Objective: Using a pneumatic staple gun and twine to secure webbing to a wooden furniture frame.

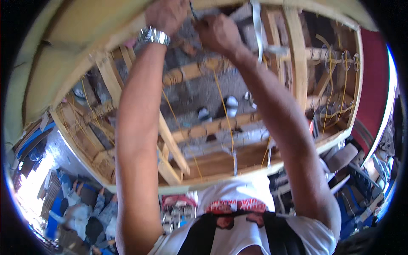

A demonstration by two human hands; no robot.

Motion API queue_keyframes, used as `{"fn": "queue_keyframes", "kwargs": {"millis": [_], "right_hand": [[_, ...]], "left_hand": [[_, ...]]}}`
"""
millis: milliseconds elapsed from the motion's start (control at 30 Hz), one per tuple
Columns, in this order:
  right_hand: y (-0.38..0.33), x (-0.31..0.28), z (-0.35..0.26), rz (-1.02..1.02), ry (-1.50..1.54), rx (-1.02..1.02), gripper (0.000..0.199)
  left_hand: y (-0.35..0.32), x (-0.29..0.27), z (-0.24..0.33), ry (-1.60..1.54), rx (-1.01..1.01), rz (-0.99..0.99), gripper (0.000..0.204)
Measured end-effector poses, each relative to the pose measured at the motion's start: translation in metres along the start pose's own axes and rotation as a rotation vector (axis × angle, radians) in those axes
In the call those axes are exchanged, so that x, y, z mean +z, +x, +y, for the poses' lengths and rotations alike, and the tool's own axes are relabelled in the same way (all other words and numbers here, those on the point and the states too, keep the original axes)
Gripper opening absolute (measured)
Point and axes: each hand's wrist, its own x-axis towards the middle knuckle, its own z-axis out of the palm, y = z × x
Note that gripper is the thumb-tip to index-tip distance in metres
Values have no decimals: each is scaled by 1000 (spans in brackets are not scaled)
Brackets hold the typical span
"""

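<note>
Overhead, both arms are reaching up to about twelve o'clock, into the open underside of a wooden furniture frame [221, 123] that is filling most of the view. The left hand [166, 15], with a metal wristwatch [154, 36] sitting just below it, is curling closed against the frame's pale padded edge [85, 25]; its fingertips are running out of the top of the picture, so whether it is gripping anything cannot be told. The right hand [217, 32], just beside it toward one o'clock, is closing into a fist around a thin dark tool [192, 9] whose shaft is poking up between the two hands.

The frame is showing bare, light-coloured slats crossing each other, with yellow twine [223, 102] stretching from the top centre down toward six o'clock. Coil springs [335, 57] are lining up at two o'clock, tied with the same twine. A white webbing strap [257, 29] is hanging down just right of the right hand. A red panel [374, 80] is curving along the frame at three o'clock.
</note>
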Motion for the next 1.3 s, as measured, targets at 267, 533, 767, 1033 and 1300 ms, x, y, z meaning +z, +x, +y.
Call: {"fn": "queue_keyframes", "kwargs": {"millis": [267, 533, 767, 1033, 1300], "right_hand": [[-141, -150, -40, 148, 193, 185, 18], [-466, -191, 40, 55, -291, 515, 60], [-495, -164, 31, -114, -455, 741, 85], [-460, -158, 54, -228, -580, 570, 69], [-425, -204, 24, -206, -564, 704, 39]], "left_hand": [[10, -25, -15, -320, 102, 213, 21], [0, -34, -10, -478, 55, 203, 16], [-26, -35, -6, -345, 59, 246, 17], [-25, -39, -16, -465, -36, 78, 19], [-2, -28, -32, -179, -193, -204, 42]]}}
